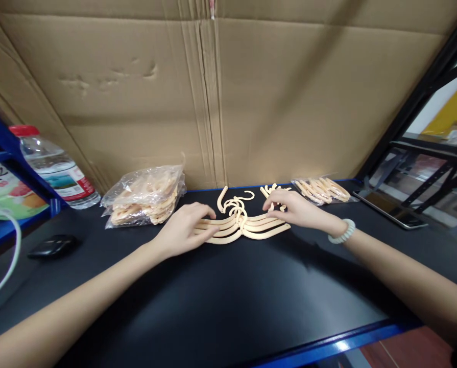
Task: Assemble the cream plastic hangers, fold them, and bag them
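Several beige clothes hangers [228, 238] lie nested together on the black table, their curved arms spread left and right and their hooks [236, 204] pointing to the back. My left hand [186, 227] curls over the left arms of the hangers, thumb towards the front and fingers behind. Above the right arms is my right hand [291, 208], its thumb and fingers closed around a small beige piece that is mostly hidden. Behind that hand lie more small beige parts [265, 191]. A loose beige hanger arm [221, 199] rests behind the stack.
A clear bag of beige parts [146, 197] stands at left, and a flatter bag [322, 190] at right. A black mouse [54, 246], a water bottle [59, 168] and a phone [391, 208] lie farther out. A cardboard wall [289, 97] closes off the back.
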Demonstrator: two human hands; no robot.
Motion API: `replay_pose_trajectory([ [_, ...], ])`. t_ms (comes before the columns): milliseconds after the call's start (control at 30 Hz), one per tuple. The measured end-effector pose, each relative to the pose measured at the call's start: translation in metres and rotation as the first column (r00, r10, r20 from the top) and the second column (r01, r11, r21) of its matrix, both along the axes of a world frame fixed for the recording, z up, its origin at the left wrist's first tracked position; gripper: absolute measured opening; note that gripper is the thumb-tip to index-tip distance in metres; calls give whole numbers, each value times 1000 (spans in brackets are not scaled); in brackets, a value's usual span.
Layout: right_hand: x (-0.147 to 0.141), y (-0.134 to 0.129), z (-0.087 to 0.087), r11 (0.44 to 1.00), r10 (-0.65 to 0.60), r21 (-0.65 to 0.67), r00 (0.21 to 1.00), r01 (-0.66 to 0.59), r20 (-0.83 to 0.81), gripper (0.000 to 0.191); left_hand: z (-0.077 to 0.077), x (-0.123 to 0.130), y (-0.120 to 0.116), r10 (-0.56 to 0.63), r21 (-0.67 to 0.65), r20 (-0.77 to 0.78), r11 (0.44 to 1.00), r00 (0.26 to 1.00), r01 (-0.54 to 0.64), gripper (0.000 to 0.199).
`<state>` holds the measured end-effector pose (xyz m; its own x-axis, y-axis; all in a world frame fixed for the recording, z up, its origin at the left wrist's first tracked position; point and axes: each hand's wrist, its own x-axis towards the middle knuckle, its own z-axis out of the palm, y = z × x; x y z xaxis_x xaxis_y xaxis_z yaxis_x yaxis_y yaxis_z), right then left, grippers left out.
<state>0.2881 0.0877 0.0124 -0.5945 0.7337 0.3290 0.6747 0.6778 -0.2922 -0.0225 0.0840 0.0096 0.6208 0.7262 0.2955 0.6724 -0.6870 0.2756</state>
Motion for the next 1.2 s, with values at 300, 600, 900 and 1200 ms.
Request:
replay_pose_trajectory([
  [300, -53, 91, -12, 987, -156, 1, 962, 160, 222, 6, 1, 58, 86, 414, -129, -197, 888, 889, -442, 26],
  [600, -45, 77, 3, 938, -346, -56, 928, 341, -140, 22, 11, 52, 87, 480, -197, -114, 847, 870, -493, 27],
  [900, -19, -32, -7, 854, -396, -511, 513, -99, -762, 34, -3, 29, -44, 188, -293, 339, 952, 922, -86, 16],
  [1200, -43, -58, -27, 757, -485, -620, 457, -209, -746, 37, -33, 41, -66, 308, -495, 801, 823, 514, 279, 28],
])
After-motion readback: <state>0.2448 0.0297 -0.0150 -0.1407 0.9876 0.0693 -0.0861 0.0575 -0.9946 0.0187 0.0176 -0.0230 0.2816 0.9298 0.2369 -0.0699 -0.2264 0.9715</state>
